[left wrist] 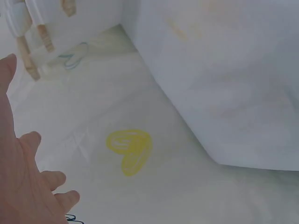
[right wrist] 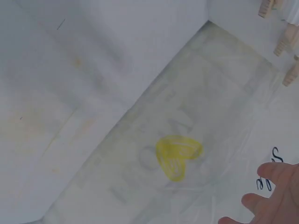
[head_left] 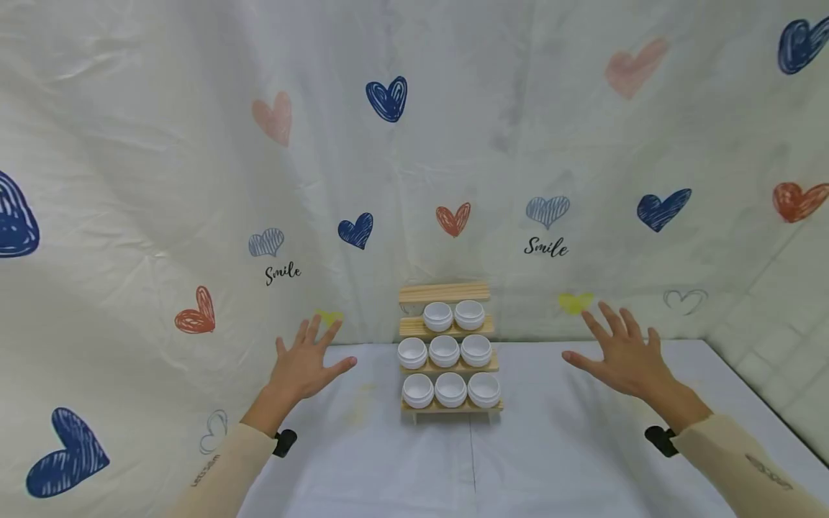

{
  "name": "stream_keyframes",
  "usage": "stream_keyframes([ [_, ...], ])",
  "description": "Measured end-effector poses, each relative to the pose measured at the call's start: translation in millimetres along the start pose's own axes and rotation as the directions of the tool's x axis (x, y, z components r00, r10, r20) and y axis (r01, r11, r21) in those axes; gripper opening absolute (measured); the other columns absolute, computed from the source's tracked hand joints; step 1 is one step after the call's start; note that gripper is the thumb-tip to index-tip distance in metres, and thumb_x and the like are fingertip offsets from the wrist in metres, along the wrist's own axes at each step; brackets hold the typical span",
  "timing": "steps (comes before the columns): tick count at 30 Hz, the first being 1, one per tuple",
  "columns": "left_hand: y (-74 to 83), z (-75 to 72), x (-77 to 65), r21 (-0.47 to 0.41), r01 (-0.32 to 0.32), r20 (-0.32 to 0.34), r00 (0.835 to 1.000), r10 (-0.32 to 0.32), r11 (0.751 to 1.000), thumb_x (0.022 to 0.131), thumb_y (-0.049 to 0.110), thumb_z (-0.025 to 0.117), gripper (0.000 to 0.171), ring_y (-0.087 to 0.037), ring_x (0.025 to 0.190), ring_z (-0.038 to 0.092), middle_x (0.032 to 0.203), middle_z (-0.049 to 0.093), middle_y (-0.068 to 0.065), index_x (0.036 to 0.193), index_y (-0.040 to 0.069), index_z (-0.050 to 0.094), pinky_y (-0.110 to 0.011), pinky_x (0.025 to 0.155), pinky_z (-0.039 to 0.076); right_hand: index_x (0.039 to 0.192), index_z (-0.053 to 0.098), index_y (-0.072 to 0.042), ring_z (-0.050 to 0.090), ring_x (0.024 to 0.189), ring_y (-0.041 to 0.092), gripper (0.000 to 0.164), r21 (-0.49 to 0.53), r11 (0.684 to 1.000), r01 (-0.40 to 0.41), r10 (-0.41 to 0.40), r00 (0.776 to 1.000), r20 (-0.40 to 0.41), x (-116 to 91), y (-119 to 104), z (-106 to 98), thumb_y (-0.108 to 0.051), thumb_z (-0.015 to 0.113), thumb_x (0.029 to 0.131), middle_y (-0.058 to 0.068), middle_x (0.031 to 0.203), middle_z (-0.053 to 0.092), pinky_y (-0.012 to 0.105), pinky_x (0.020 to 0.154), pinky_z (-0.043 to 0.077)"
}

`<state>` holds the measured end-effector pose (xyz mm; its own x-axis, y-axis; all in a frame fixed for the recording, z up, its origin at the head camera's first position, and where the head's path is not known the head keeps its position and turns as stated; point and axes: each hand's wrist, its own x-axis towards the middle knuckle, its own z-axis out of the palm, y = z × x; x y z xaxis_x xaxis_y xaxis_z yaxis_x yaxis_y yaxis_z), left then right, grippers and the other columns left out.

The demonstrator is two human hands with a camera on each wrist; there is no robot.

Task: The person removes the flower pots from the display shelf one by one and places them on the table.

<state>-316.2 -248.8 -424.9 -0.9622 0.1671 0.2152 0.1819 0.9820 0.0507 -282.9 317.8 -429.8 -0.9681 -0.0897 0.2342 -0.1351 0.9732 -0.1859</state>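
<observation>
Small white round cups (head_left: pixel 444 352) stand in rows on a stepped wooden rack (head_left: pixel 444 293): two on an upper step, three on each of the two steps below. My left hand (head_left: pixel 303 367) is held out to the left of the rack, fingers spread, touching nothing. To the rack's right, my right hand (head_left: pixel 624 360) is raised in the same way with its fingers apart. The left wrist view shows part of the left palm and fingers (left wrist: pixel 53 179) at its left edge. Some right fingers (right wrist: pixel 275 175) appear at the lower right of the right wrist view.
The rack stands on a white-covered table (head_left: pixel 388 460), near its back edge. Behind hangs a pale curtain (head_left: pixel 453 158) printed with hearts and "Smile" lettering. A white brick-patterned wall (head_left: pixel 784 338) is at the right. Dark bands (head_left: pixel 285 442) sit at both wrists.
</observation>
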Motion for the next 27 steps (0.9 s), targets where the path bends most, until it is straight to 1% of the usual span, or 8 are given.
stream_keyframes([
  [7, 7.9, 3.8, -6.0, 0.019, -0.012, -0.012, 1.000, 0.013, 1.000, 0.087, 0.085, 0.044, 0.095, -0.045, 0.156, 0.018, 0.171, 0.018, -0.016, 0.163, 0.032, 0.026, -0.084, 0.110, 0.014, 0.161, 0.024, -0.006, 0.010, 0.148, 0.060, 0.104, 0.024, 1.000, 0.020, -0.021, 1.000, 0.013, -2.0, -10.3, 6.8, -0.075, 0.054, 0.089, 0.028, 0.168, 0.009, 0.087, 0.104, 0.007],
  [10, 11.3, 6.5, -7.6, -0.010, -0.020, -0.010, 1.000, 0.020, 1.000, 0.088, 0.083, 0.045, 0.093, -0.044, 0.157, 0.018, 0.171, 0.018, -0.016, 0.163, 0.032, 0.025, -0.083, 0.110, 0.014, 0.161, 0.027, -0.006, 0.015, 0.145, 0.061, 0.102, 0.024, 0.999, 0.039, -0.039, 0.999, 0.003, -3.7, -15.0, 6.8, -0.074, 0.056, 0.089, 0.028, 0.166, 0.013, 0.088, 0.102, 0.011],
  [14, 15.4, 12.1, -8.1, -0.058, -0.024, -0.004, 1.000, 0.024, 0.998, 0.090, 0.079, 0.048, 0.090, -0.043, 0.157, 0.017, 0.171, 0.017, -0.015, 0.164, 0.033, 0.024, -0.082, 0.112, 0.011, 0.159, 0.032, -0.007, 0.021, 0.141, 0.062, 0.098, 0.026, 0.998, 0.060, -0.059, 0.998, -0.014, -6.9, -21.6, 5.5, -0.071, 0.058, 0.090, 0.028, 0.164, 0.019, 0.087, 0.100, 0.017],
  [18, 15.9, 19.4, -11.2, -0.073, -0.032, -0.024, 0.999, 0.030, 0.997, 0.092, 0.077, 0.048, 0.087, -0.042, 0.157, 0.019, 0.171, 0.019, -0.014, 0.163, 0.033, 0.026, -0.082, 0.112, 0.012, 0.158, 0.034, -0.007, 0.025, 0.140, 0.062, 0.095, 0.042, 0.996, 0.083, -0.082, 0.996, -0.015, -9.6, -30.7, 6.1, -0.069, 0.059, 0.090, 0.028, 0.162, 0.023, 0.085, 0.100, 0.022],
  [21, 15.3, 25.6, -14.3, -0.108, -0.045, -0.037, 0.998, 0.041, 0.993, 0.092, 0.077, 0.048, 0.085, -0.043, 0.156, 0.021, 0.170, 0.021, -0.013, 0.163, 0.033, 0.028, -0.083, 0.112, 0.011, 0.157, 0.035, -0.007, 0.029, 0.137, 0.061, 0.093, 0.056, 0.993, 0.105, -0.105, 0.994, -0.004, -12.1, -35.2, 8.7, -0.067, 0.061, 0.091, 0.029, 0.160, 0.026, 0.083, 0.098, 0.027],
  [24, 15.4, 33.7, -16.8, -0.176, -0.043, -0.029, 0.999, 0.038, 0.984, 0.092, 0.077, 0.047, 0.084, -0.041, 0.157, 0.019, 0.171, 0.021, -0.011, 0.162, 0.037, 0.027, -0.083, 0.111, 0.009, 0.157, 0.036, -0.007, 0.033, 0.134, 0.059, 0.089, 0.080, 0.988, 0.130, -0.131, 0.991, 0.011, -16.3, -37.8, 12.1, -0.062, 0.063, 0.092, 0.028, 0.157, 0.030, 0.081, 0.093, 0.032],
  [27, 15.4, 44.2, -18.7, -0.237, -0.028, -0.014, 1.000, 0.025, 0.971, 0.092, 0.079, 0.045, 0.084, -0.038, 0.158, 0.017, 0.172, 0.019, -0.008, 0.162, 0.040, 0.024, -0.083, 0.112, 0.010, 0.155, 0.038, -0.007, 0.038, 0.131, 0.056, 0.086, 0.122, 0.982, 0.141, -0.145, 0.989, 0.027, -21.3, -41.2, 15.9, -0.059, 0.064, 0.093, 0.025, 0.154, 0.033, 0.079, 0.090, 0.035],
])
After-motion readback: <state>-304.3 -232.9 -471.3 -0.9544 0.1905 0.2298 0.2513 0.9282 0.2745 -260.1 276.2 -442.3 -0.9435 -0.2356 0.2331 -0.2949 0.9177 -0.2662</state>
